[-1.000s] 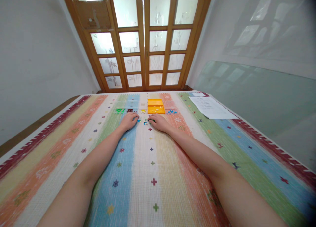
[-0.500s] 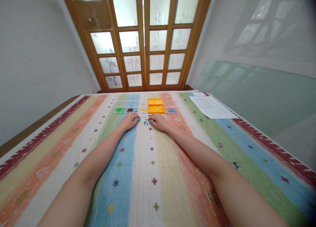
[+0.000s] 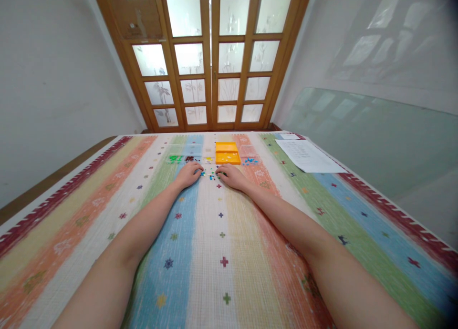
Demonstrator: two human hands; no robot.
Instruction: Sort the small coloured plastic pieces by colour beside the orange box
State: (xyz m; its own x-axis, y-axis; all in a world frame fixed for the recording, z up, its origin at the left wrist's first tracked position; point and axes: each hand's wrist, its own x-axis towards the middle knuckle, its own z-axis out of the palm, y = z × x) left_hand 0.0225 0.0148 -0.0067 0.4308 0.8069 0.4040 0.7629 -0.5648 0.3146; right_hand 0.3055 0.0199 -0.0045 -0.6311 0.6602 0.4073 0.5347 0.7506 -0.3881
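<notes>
Since the left hand (image 3: 190, 173) and right hand (image 3: 231, 174) have barely moved, the handling seems little advanced: both are curled, though whether they grip anything I cannot tell, with small coloured pieces (image 3: 210, 177) between them and an orange box (image 3: 227, 147) just beyond the right.

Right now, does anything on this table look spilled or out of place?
Possibly: small mixed-colour pieces lie scattered on the tablecloth between the left hand and right hand. That looks odd because, beyond the hands, green pieces and blue pieces sit grouped by colour. Nothing looks damaged.
</notes>
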